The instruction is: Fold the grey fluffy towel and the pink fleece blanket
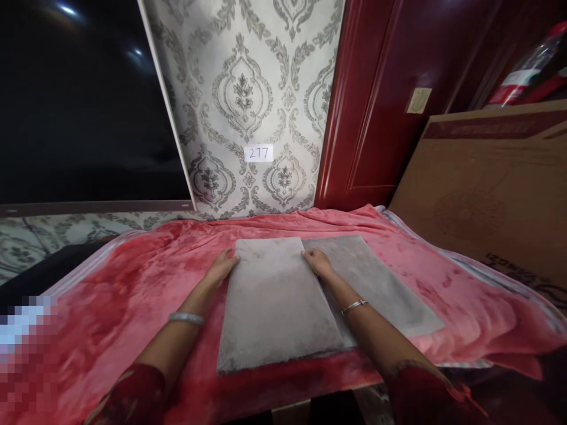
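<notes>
Left hand (222, 267) pinching grey cloth (277, 301) at left edge, far end; right hand (319, 263) likewise, right edge; red blanket (177, 265) underneath.

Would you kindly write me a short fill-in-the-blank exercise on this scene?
1. The white card on the patterned wall shows the number ____.
2. The right hand is at the ____ edge of the paler grey fabric.
3. The wider bangle is on the ____ wrist.

Missing words: 277; right; left.

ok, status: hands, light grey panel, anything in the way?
Left hand, right hand at light panel's opposite edges. Panel flat over pink blanket. Right forearm crossing darker panel.
</notes>
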`<control>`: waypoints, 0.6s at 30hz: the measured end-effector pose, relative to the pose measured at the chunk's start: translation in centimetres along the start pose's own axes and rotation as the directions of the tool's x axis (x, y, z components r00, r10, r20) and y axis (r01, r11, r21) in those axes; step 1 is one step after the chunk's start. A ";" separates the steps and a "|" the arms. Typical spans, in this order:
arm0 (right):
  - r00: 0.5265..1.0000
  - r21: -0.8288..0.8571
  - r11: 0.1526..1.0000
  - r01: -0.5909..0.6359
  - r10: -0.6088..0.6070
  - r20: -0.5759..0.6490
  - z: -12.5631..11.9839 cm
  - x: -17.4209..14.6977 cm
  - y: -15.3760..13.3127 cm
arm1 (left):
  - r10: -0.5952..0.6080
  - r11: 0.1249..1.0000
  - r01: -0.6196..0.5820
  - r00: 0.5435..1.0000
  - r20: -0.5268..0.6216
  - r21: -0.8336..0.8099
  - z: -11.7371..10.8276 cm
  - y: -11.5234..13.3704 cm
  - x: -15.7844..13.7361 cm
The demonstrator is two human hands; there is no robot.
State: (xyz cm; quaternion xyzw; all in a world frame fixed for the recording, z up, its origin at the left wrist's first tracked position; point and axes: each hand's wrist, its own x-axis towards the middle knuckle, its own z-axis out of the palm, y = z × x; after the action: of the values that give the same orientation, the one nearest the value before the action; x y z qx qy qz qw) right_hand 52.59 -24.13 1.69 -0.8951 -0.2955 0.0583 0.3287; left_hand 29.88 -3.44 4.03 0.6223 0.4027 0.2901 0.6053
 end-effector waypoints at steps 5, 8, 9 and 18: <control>0.999 -0.011 0.999 -0.049 0.049 0.015 -0.4 2.8 -1.9 | 0.025 1.000 -0.024 0.994 -0.105 0.012 1.6 0.7 4.1; 0.998 -0.002 0.999 -0.052 0.052 -0.025 0.3 3.5 -2.8 | 0.063 0.998 -0.061 0.989 -0.134 0.019 2.2 0.6 5.8; 0.998 0.004 0.999 -0.045 0.045 -0.041 0.7 3.6 -2.9 | 0.080 0.997 -0.077 0.987 -0.136 0.026 2.5 0.4 6.2; 0.996 0.109 0.992 0.061 -0.053 -0.074 3.1 4.6 -0.8 | 0.185 0.983 -0.182 0.974 -0.129 0.029 3.1 -2.1 7.9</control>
State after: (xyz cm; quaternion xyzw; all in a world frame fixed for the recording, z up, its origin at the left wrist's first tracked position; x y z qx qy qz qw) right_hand 55.05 -19.31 0.21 -0.8682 -0.3053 0.0335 0.3898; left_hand 36.22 1.58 0.66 0.6415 0.3851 0.3817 0.5427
